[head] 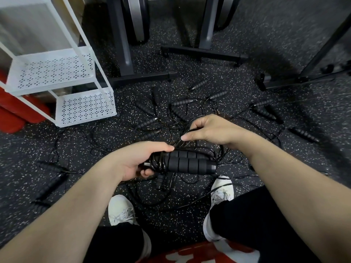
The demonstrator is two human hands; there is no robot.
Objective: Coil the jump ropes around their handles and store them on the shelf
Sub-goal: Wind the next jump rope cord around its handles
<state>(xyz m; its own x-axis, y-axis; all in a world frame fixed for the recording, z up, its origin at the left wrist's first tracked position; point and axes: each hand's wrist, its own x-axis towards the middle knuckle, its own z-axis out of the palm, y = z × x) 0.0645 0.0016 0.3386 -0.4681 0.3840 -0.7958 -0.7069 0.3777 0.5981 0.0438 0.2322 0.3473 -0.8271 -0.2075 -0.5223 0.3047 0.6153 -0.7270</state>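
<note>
Gripping the paired foam handles low over the floor in my left hand, I should keep the cord my right hand pinches taut, laying turns snugly side by side.

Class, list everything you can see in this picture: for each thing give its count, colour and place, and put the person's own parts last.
Held handles: two, black, side by side, cord partly wound round them.
Loose jump ropes: several, black, tangled on the floor.
Shelf: one, white, upper left, two perforated trays showing.
Floor: dark, speckled.
Machine frames: dark, at the back.
Shoes: two, white.
Left hand: grips the handles.
Right hand: pinches the cord above them.
</note>
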